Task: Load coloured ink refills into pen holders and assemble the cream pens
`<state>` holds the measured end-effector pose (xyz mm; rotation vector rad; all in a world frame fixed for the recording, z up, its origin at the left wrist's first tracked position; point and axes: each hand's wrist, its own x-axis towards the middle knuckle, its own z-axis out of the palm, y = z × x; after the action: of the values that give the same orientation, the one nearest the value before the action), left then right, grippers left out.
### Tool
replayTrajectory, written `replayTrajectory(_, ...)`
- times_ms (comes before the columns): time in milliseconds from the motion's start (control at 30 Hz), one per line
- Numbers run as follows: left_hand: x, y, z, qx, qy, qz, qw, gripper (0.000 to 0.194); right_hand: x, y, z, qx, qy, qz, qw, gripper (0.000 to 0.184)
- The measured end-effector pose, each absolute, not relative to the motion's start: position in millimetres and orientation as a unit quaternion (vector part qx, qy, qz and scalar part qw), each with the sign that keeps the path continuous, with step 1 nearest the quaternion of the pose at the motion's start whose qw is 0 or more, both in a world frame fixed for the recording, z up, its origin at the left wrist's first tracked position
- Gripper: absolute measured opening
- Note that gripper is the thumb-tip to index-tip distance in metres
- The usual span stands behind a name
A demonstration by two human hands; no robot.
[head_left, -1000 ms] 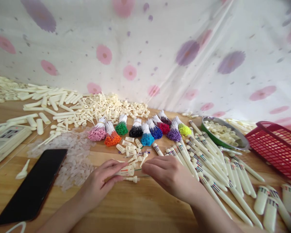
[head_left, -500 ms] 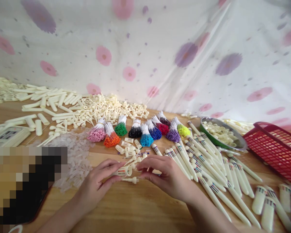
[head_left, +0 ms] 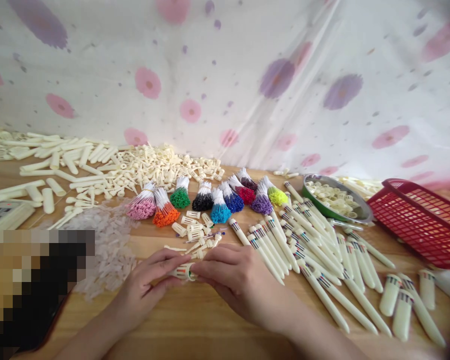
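Between the fingers of my left hand is a short cream slotted pen sleeve, with orange and green showing in its slots. My right hand is closed at the sleeve's right end, its fingertips touching it; whatever they pinch is hidden. Just beyond the hands lie a few cream plunger-like pieces and several loose slotted sleeves. Behind these stand bundles of coloured pen refills, among them orange, light blue and purple.
Finished-looking multicolour pens cover the right side. A green-sided bowl of sleeves and a red basket stand behind them. Clear plastic bits lie left, cream pen parts behind. A pixelated dark-edged object is front left.
My right hand has moved left onto the sleeve's open end, closing the gap between the hands. Green now shows beside the orange in the slots. The view has shifted slightly right.
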<state>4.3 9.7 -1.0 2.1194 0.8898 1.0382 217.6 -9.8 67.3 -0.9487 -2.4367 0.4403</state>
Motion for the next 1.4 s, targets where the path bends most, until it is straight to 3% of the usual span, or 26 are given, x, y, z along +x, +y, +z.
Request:
replayTrajectory(400,4.8,5.1,-5.8,0.796,0.339,0.388,0.317,0.048,215.1,-11.9,70.7,-0.316,-0.933,0.027,0.172,0.025)
replayTrajectory(833,7.3,2.7,-8.9,0.800,0.374,0.393,0.255,0.034,210.9,-5.9,59.2,-0.379,-0.874,0.212,0.220,0.022)
replayTrajectory(1200,12.6,0.9,-13.5,0.778,0.396,0.397,0.284,0.029,213.7,-4.3,57.2,-0.380,-0.892,0.171,0.172,0.021)
replayTrajectory(1400,17.5,-2.8,-9.1,0.750,0.414,0.394,0.334,0.027,216.7,-4.2,59.6,-0.374,-0.882,0.217,0.186,0.019)
